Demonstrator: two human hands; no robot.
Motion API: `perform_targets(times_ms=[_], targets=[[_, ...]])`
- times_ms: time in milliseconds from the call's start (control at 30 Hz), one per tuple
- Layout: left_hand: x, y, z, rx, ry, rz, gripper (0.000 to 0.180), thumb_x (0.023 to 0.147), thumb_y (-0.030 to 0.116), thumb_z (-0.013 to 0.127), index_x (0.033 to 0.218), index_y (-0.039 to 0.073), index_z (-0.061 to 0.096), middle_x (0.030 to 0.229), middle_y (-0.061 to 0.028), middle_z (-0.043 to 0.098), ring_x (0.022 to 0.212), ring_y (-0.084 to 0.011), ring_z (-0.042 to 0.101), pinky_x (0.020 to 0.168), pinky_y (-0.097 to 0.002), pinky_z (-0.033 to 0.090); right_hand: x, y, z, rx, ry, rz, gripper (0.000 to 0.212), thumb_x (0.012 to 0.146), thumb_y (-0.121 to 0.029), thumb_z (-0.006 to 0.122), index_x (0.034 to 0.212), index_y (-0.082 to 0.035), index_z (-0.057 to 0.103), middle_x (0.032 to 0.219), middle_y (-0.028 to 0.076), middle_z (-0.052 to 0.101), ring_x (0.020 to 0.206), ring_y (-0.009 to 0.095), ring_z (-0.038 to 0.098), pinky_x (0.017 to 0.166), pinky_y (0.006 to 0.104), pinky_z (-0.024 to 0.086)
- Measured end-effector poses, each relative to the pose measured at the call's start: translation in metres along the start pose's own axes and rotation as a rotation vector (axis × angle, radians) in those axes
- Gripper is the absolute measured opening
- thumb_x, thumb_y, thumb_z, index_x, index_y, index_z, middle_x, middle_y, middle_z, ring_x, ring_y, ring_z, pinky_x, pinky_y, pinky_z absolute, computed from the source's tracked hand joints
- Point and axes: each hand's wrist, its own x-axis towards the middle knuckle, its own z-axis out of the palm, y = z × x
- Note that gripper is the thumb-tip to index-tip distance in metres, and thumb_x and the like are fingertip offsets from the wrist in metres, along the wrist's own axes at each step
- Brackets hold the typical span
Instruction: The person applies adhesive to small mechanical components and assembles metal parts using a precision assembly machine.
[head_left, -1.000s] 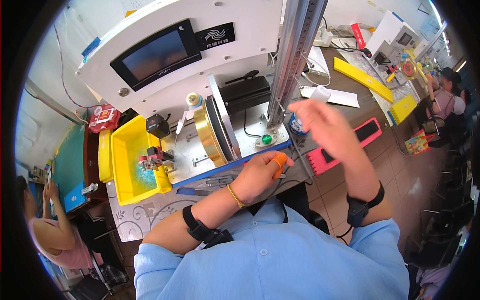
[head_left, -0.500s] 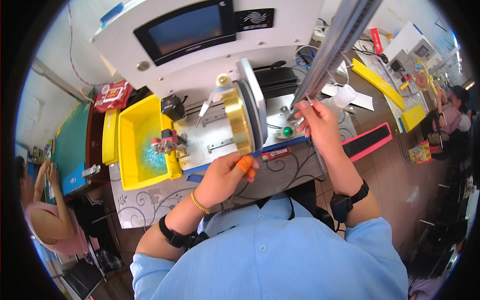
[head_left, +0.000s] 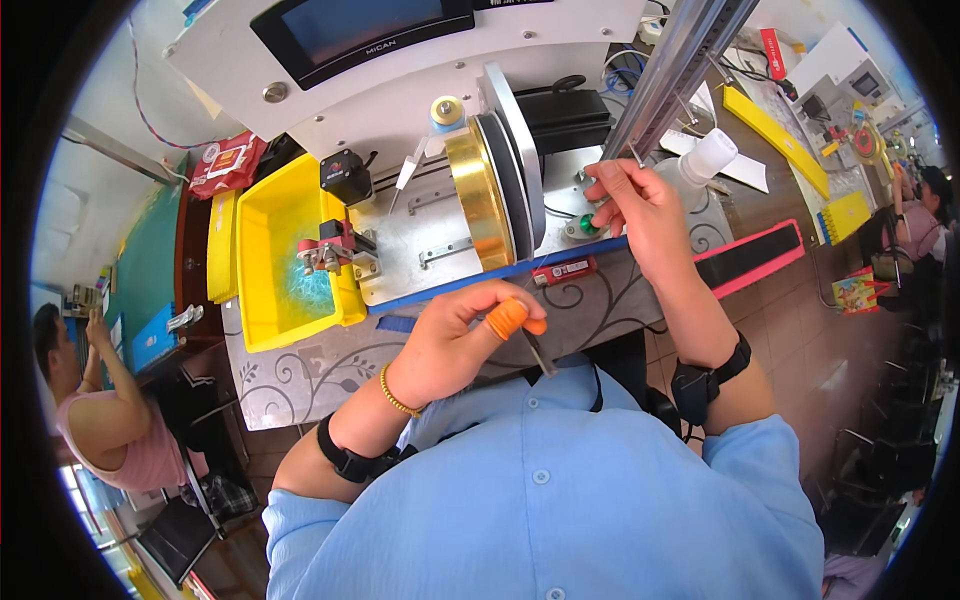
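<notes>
A: Where does the green button sit?

B: On the grey machine plate, at its right near corner. The right hand is directly over it, fingers bunched together and pointing down and left at it; whether they touch it I cannot tell.

A: And the other hand?

B: The left hand is nearer the body and to the left, well apart from the button. It is curled shut on a thin dark tool, with an orange finger cot on one finger; the tool's long axis runs down and right.

A: What crowds the spot?

B: The gold disc stands on edge just left. A white bottle is just right, a slanted metal rail above. The yellow tray lies far left.
</notes>
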Motion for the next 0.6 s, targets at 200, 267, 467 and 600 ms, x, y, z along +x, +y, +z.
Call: perform_targets(times_ms=[200, 267, 467, 600], targets=[[0.007, -0.006, 0.002, 0.494, -0.212, 0.206, 0.043, 0.083, 0.009, 0.068, 0.125, 0.003, 0.058, 0.125, -0.0143, 0.061, 0.122, -0.0295, 0.055, 0.104, -0.0397, 0.041, 0.002, 0.003, -0.002, 0.025, -0.021, -0.020, 0.033, 0.097, -0.033, 0.059, 0.104, -0.003, 0.068, 0.083, 0.003, 0.068, 0.061, 0.007, 0.061, 0.050, 0.0190, 0.040], [0.007, -0.013, 0.001, 0.628, -0.209, 0.244, 0.045, 0.080, 0.007, 0.068, 0.124, 0.004, 0.059, 0.125, -0.0143, 0.061, 0.121, -0.0306, 0.054, 0.104, -0.0409, 0.041, 0.004, 0.004, -0.002, 0.011, -0.016, -0.032, 0.032, 0.097, -0.033, 0.059, 0.104, -0.003, 0.069, 0.083, 0.003, 0.068, 0.062, 0.007, 0.062, 0.050, 0.0193, 0.040], [0.017, -0.037, 0.001, 1.046, -0.197, 0.457, 0.045, 0.072, 0.006, 0.072, 0.116, 0.009, 0.062, 0.117, -0.0104, 0.062, 0.115, -0.0283, 0.056, 0.102, -0.0425, 0.042, 0.006, 0.004, -0.002, -0.013, -0.023, -0.053, 0.030, 0.096, -0.031, 0.060, 0.101, -0.003, 0.069, 0.082, 0.004, 0.069, 0.062, 0.007, 0.062, 0.050, 0.0201, 0.041], [0.025, -0.040, 0.005, 1.167, -0.146, 0.535, 0.036, 0.072, 0.011, 0.074, 0.107, 0.011, 0.064, 0.102, -0.0052, 0.063, 0.102, -0.0236, 0.059, 0.101, -0.0407, 0.043, 0.006, 0.004, -0.005, -0.018, -0.022, -0.066, 0.030, 0.096, -0.031, 0.060, 0.101, -0.004, 0.069, 0.082, 0.004, 0.069, 0.061, 0.007, 0.062, 0.050, 0.0203, 0.041]])
